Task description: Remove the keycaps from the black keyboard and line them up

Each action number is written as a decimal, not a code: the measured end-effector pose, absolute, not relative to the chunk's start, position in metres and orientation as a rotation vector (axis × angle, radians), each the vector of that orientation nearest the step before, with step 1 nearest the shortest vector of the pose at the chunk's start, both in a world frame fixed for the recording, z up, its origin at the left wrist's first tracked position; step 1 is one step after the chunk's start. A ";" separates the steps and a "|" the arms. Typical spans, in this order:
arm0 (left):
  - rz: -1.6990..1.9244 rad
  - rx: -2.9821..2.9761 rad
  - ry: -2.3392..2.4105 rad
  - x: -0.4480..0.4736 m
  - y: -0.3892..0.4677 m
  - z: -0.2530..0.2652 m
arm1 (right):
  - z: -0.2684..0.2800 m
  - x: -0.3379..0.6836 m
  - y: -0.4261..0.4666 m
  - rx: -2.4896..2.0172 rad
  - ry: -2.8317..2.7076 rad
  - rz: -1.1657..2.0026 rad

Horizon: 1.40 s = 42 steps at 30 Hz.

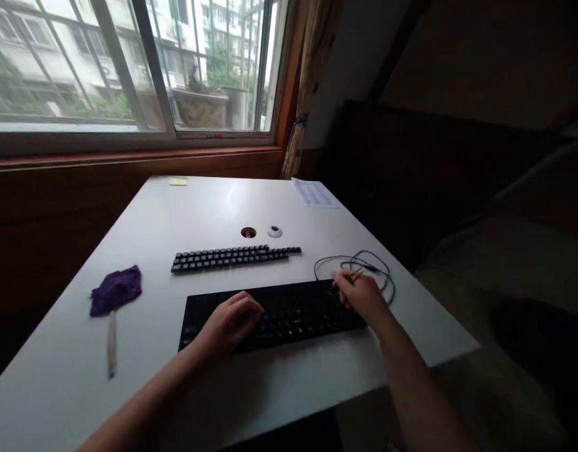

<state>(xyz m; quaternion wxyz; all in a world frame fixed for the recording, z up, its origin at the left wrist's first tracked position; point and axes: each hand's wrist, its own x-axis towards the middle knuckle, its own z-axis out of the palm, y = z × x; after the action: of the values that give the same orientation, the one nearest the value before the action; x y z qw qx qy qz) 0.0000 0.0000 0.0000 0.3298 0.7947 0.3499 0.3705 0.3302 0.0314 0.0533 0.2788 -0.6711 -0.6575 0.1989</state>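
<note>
A black plastic keyboard (293, 307), flat and oblong, lies on a smooth white desk (213, 213), its long axis running left to right beneath both hands. The left hand (233, 320) rests over its left half, fingers curled; whether they grip anything, I cannot tell. The right hand (357, 295), nearer the right end, pinches a thin brownish stick (357, 274), perhaps a tool, with fingertips closed. Beyond sit rows of small blocky keycaps (223, 260); at left, a crumpled purple cloth (117, 290).
</note>
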 end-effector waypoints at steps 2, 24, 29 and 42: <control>0.996 2.087 0.919 0.002 -0.001 -0.001 | 0.058 0.311 0.030 -1.742 -1.787 0.580; 1.090 2.150 1.090 0.010 -0.005 0.000 | 0.059 0.196 0.009 -1.374 -1.807 0.903; 1.106 2.147 1.123 0.009 -0.005 0.000 | 0.056 0.195 0.008 -1.417 -1.785 0.882; 1.234 2.135 1.069 0.008 -0.006 0.006 | 0.052 0.197 0.014 -1.450 -1.772 0.797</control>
<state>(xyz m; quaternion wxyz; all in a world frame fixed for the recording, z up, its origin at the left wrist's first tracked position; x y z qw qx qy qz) 0.0085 -0.0062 0.0060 0.2250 0.7739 0.3876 0.4475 0.1971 0.0141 0.0518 0.3508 -0.5600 -0.6845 0.3078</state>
